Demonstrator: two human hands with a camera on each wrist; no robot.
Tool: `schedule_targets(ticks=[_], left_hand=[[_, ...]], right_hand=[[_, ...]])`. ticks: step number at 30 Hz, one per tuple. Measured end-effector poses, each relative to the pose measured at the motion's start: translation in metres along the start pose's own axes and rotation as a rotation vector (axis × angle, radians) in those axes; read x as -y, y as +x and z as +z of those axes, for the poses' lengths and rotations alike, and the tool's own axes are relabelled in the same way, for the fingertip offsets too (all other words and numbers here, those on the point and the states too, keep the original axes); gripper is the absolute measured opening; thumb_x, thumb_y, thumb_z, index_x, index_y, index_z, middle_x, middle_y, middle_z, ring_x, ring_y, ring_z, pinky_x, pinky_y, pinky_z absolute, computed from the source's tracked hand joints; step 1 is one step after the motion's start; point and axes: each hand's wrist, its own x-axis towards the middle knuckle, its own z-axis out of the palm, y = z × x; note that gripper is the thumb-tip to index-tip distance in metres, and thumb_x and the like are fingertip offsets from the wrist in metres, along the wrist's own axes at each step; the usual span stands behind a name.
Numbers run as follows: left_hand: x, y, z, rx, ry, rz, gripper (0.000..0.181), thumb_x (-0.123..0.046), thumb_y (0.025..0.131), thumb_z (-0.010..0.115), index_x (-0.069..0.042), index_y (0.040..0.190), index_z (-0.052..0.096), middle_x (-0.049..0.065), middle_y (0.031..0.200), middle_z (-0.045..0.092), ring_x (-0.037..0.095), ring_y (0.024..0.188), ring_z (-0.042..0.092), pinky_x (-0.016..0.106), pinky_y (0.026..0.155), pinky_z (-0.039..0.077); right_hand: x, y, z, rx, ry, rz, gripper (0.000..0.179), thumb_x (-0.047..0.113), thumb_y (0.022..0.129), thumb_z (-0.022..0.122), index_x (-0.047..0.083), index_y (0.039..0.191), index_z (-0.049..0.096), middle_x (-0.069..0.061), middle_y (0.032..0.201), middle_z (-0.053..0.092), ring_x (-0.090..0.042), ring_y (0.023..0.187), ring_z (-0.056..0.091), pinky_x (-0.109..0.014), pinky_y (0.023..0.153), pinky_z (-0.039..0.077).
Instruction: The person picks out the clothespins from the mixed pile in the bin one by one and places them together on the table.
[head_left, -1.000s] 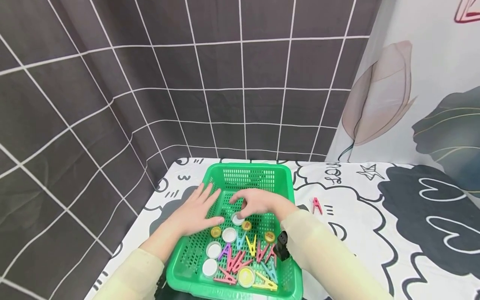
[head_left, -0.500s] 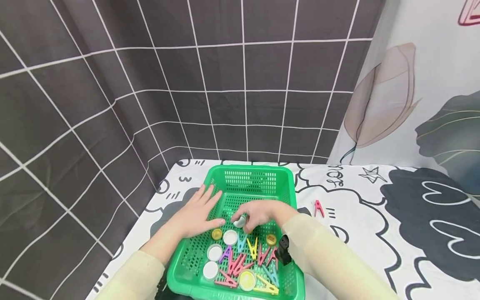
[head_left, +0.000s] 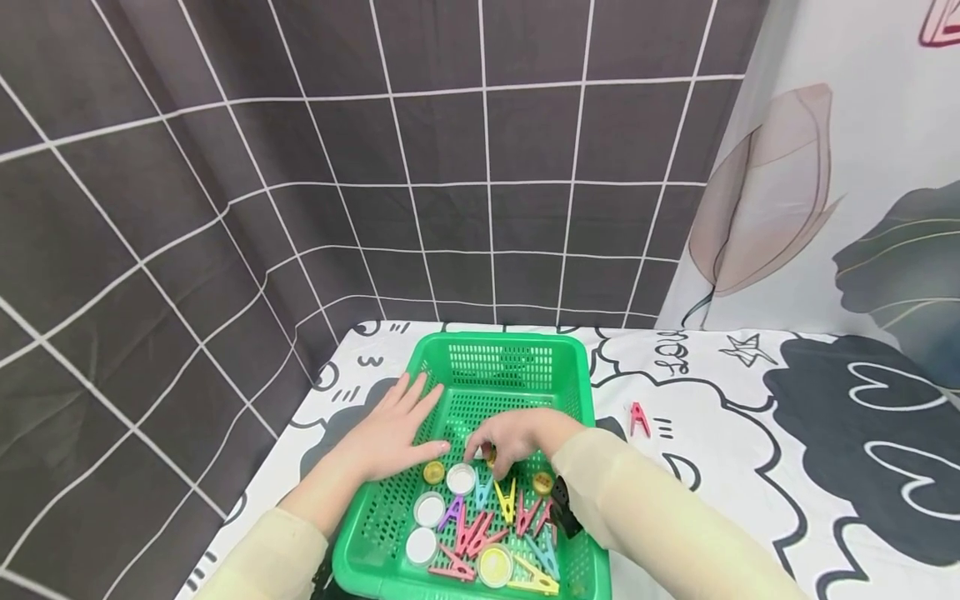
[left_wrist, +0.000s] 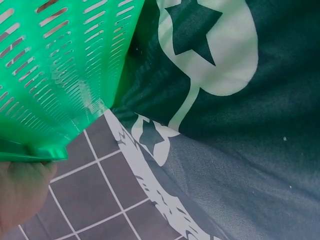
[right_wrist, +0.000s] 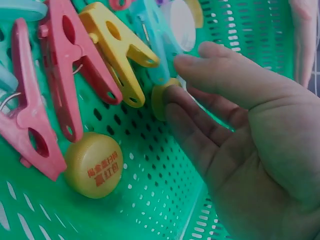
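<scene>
Fingers (head_left: 429,402) of the left hand (head_left: 384,437) lie spread wide at ten o'clock on the green plastic basket with holes (head_left: 495,337). From that hand, one round yellow plastic cap (right_wrist: 159,104) sits inside between three and four o'clock, with no long side. The right hand (head_left: 517,435) is nearer: the cap is at its eight o'clock. Its fingers and thumb curve by the cap; I cannot tell if they pinch anything.
</scene>
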Motion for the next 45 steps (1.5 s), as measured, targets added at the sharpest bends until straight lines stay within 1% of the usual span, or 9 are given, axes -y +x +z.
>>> schedule_targets(ticks=[3,5,10,14,20,28,38,41,45], left_hand=[[0.001,0.0,0.001,-0.003,0.0,-0.002,0.083,-0.059,0.089,0.049,-0.011,0.15,0.021,0.017,0.155,0.01,0.036,0.141,-0.001,0.052,0.111,0.013],[0.001,0.0,0.0,0.0,-0.002,-0.002,0.083,-0.059,0.089,0.049,-0.011,0.15,0.021,0.017,0.155,0.01,0.036,0.141,-0.001,0.052,0.111,0.013],[-0.001,0.0,-0.002,0.013,-0.008,0.002,0.082,-0.058,0.089,0.049,-0.011,0.15,0.02,0.017,0.155,0.009,0.037,0.141,-0.001,0.053,0.111,0.013],[0.0,0.0,-0.001,0.022,0.006,-0.006,0.083,-0.061,0.089,0.046,-0.013,0.151,0.018,0.015,0.156,0.008,0.035,0.141,-0.002,0.052,0.111,0.013],[0.002,0.0,0.0,0.013,0.005,-0.011,0.083,-0.061,0.089,0.047,-0.014,0.151,0.018,0.014,0.156,0.008,0.035,0.141,-0.002,0.051,0.111,0.012],[-0.001,0.0,-0.001,0.028,0.01,-0.011,0.084,-0.063,0.089,0.045,-0.014,0.151,0.018,0.014,0.156,0.008,0.034,0.141,-0.003,0.051,0.112,0.012],[-0.001,-0.001,-0.001,0.021,0.01,-0.002,0.083,-0.06,0.089,0.047,-0.012,0.151,0.019,0.016,0.155,0.011,0.035,0.141,-0.001,0.051,0.112,0.013],[-0.002,-0.001,-0.002,0.019,0.008,-0.003,0.083,-0.06,0.089,0.048,-0.011,0.151,0.02,0.016,0.155,0.011,0.036,0.141,-0.001,0.052,0.111,0.013],[-0.002,-0.001,-0.002,0.021,0.007,-0.001,0.083,-0.06,0.089,0.047,-0.011,0.151,0.02,0.017,0.155,0.011,0.036,0.141,-0.001,0.053,0.111,0.014]], right_hand=[[0.004,0.003,0.001,0.006,-0.023,0.007,0.046,0.006,0.079,0.072,0.027,0.119,0.062,0.008,0.087,0.054,-0.005,0.076,0.048,-0.022,0.068,0.044],[0.006,0.004,0.001,0.01,-0.029,0.016,0.043,0.004,0.079,0.071,0.027,0.115,0.062,0.006,0.082,0.052,-0.007,0.071,0.045,-0.022,0.063,0.042],[0.01,0.008,0.003,0.017,-0.014,0.043,0.035,0.002,0.079,0.071,0.026,0.102,0.058,0.005,0.081,0.05,-0.009,0.069,0.043,-0.023,0.06,0.041],[0.01,0.008,0.004,0.019,-0.007,0.069,0.034,0.0,0.078,0.071,0.025,0.096,0.055,0.004,0.079,0.049,-0.01,0.067,0.042,-0.024,0.058,0.04],[0.011,0.008,0.003,0.016,-0.05,0.065,0.036,0.001,0.077,0.073,0.026,0.097,0.056,0.005,0.081,0.05,-0.009,0.07,0.043,-0.024,0.061,0.043],[0.01,0.008,0.004,0.027,-0.102,0.074,0.038,-0.006,0.076,0.069,0.026,0.094,0.056,0.005,0.082,0.05,-0.009,0.072,0.044,-0.024,0.062,0.044],[0.016,0.009,0.008,-0.019,-0.215,0.075,0.035,0.004,0.075,0.076,0.029,0.088,0.056,0.011,0.09,0.049,-0.007,0.08,0.047,-0.023,0.07,0.046],[0.016,0.008,0.006,-0.022,-0.193,0.07,0.032,0.009,0.075,0.078,0.03,0.088,0.057,0.011,0.091,0.05,-0.007,0.08,0.048,-0.024,0.071,0.046],[0.014,0.009,0.003,-0.015,-0.092,0.039,0.028,0.015,0.076,0.078,0.029,0.091,0.059,0.009,0.089,0.051,-0.008,0.078,0.048,-0.025,0.068,0.045]])
